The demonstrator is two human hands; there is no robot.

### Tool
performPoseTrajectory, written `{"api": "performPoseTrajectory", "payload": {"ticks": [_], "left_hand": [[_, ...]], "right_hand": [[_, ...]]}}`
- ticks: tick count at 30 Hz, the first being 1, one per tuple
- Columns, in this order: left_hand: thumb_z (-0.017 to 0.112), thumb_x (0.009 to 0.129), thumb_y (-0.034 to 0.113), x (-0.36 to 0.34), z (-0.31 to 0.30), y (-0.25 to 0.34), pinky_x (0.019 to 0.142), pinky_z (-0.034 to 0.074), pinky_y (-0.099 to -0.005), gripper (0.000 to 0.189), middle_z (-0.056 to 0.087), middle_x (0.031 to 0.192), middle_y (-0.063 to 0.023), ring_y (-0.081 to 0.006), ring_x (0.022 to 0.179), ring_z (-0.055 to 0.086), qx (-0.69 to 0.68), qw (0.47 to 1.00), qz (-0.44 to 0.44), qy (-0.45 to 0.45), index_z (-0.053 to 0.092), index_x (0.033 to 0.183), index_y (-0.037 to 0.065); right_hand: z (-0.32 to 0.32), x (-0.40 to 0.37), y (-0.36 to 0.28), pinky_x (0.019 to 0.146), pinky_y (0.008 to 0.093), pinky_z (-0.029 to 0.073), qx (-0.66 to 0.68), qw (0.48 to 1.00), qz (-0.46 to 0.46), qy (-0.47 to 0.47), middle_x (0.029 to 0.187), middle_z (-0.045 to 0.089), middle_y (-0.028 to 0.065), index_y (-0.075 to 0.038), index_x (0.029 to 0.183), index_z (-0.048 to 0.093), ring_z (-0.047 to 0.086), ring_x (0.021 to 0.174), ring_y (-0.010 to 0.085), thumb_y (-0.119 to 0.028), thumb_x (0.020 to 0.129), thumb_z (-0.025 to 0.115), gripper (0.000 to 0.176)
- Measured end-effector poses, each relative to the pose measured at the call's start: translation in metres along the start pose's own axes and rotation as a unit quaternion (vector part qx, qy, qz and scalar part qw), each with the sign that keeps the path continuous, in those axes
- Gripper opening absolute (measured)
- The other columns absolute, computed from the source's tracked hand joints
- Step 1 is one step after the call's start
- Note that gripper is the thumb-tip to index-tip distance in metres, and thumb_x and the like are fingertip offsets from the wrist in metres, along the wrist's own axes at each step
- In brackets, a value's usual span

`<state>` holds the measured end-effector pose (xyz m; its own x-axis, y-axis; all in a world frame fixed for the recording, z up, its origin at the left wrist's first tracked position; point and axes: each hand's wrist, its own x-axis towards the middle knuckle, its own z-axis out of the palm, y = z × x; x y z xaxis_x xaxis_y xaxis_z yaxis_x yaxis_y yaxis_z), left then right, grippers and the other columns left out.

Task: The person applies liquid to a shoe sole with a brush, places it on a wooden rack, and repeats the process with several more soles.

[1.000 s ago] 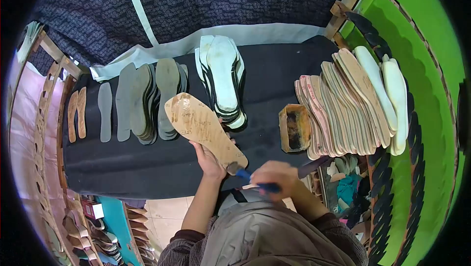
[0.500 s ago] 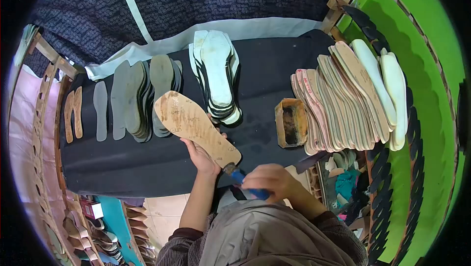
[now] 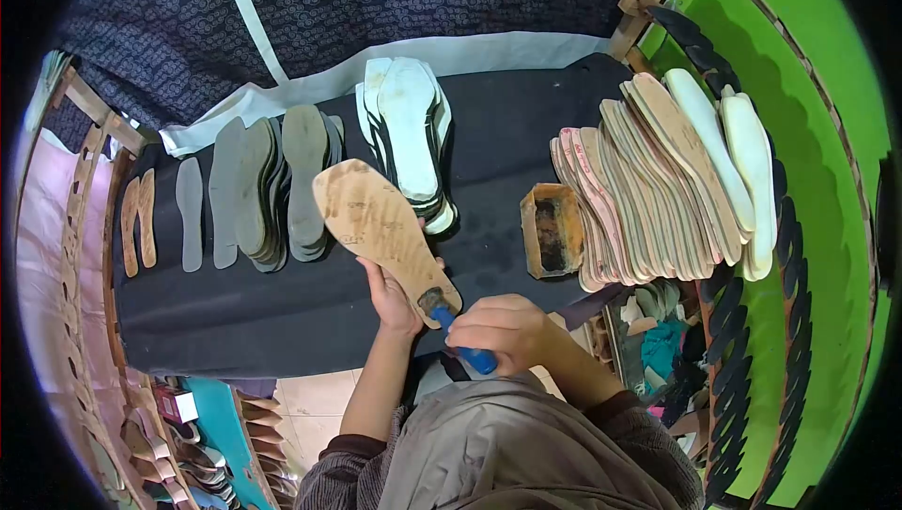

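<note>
A tan insole (image 3: 376, 219) with brown smears lies across my left hand (image 3: 393, 301), whose fingers are wrapped around its edges and underside. Closed around the blue handle of a brush (image 3: 465, 341) is my right hand (image 3: 503, 331). The dark brush head touches the heel end of the insole, near its lower tip. Beyond the insole, a stack of white and black insoles (image 3: 409, 125) rests on the black cloth table (image 3: 254, 322).
Grey insole stacks (image 3: 256, 186) and two small tan strips (image 3: 147, 219) are on the left. A stained open box (image 3: 552, 233) stands beside a long row of tan insoles (image 3: 658, 181). White pieces (image 3: 749, 181) lean farther right. Racks flank both sides.
The insole has turned more upright and shifted slightly right. My right hand and the brush have moved a little left and up, bringing the brush head farther onto the heel.
</note>
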<state>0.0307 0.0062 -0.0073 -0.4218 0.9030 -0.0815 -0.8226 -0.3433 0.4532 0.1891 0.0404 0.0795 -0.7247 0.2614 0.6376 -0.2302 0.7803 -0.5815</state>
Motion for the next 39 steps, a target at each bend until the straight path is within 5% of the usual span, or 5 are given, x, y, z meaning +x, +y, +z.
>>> {"api": "performPoseTrajectory", "payload": {"ticks": [8,10,16,23,39], "left_hand": [[0.013,0.093,0.059,-0.006,0.002,-0.004,0.087,0.047,-0.0399,0.070,0.046,0.133,-0.0140,-0.0247,0.106,0.054,0.024,0.999,-0.040,0.027,0.029,0.140,0.010],[0.013,0.093,0.059,-0.003,-0.016,-0.001,0.099,0.038,-0.0399,0.071,0.043,0.135,-0.0134,-0.0255,0.116,0.049,-0.037,0.979,-0.080,-0.185,0.027,0.141,0.008],[0.014,0.094,0.057,-0.015,-0.017,-0.008,0.104,0.035,-0.0384,0.070,0.041,0.137,-0.0140,-0.0257,0.126,0.041,0.148,0.979,-0.107,-0.093,0.027,0.140,0.005],[0.015,0.095,0.052,-0.008,-0.018,-0.002,0.106,0.031,-0.0403,0.068,0.043,0.135,-0.0181,-0.0279,0.125,0.043,0.205,0.964,-0.084,-0.149,0.033,0.137,0.002],[0.017,0.097,0.050,-0.017,-0.055,-0.031,0.105,0.033,-0.0394,0.061,0.044,0.135,-0.0136,-0.0256,0.125,0.043,0.034,0.980,-0.152,-0.122,0.032,0.138,0.007]], "right_hand": [[-0.006,0.028,0.010,0.059,0.0315,0.051,-0.122,0.985,-0.082,0.088,0.083,0.065,0.0109,-0.003,0.088,0.065,0.063,0.067,0.0252,-0.004,0.062,0.069,0.026],[-0.003,0.035,0.001,0.058,0.0315,0.051,-0.097,0.990,-0.097,0.023,0.083,0.064,0.0115,-0.003,0.088,0.065,0.063,0.066,0.0252,-0.006,0.067,0.067,0.021],[-0.011,0.078,0.013,0.059,0.0322,0.050,-0.133,0.970,-0.157,0.132,0.087,0.062,0.0116,0.001,0.090,0.064,0.062,0.069,0.0261,-0.005,0.062,0.066,0.028],[0.006,0.061,-0.002,0.055,0.0307,0.050,-0.067,0.988,-0.136,0.028,0.086,0.061,0.0110,0.000,0.089,0.064,0.061,0.066,0.0235,0.001,0.058,0.062,0.030],[0.002,0.084,-0.003,0.055,0.0305,0.049,-0.139,0.973,-0.153,0.106,0.084,0.061,0.0091,-0.001,0.085,0.064,0.060,0.065,0.0238,-0.001,0.059,0.065,0.026]]}}
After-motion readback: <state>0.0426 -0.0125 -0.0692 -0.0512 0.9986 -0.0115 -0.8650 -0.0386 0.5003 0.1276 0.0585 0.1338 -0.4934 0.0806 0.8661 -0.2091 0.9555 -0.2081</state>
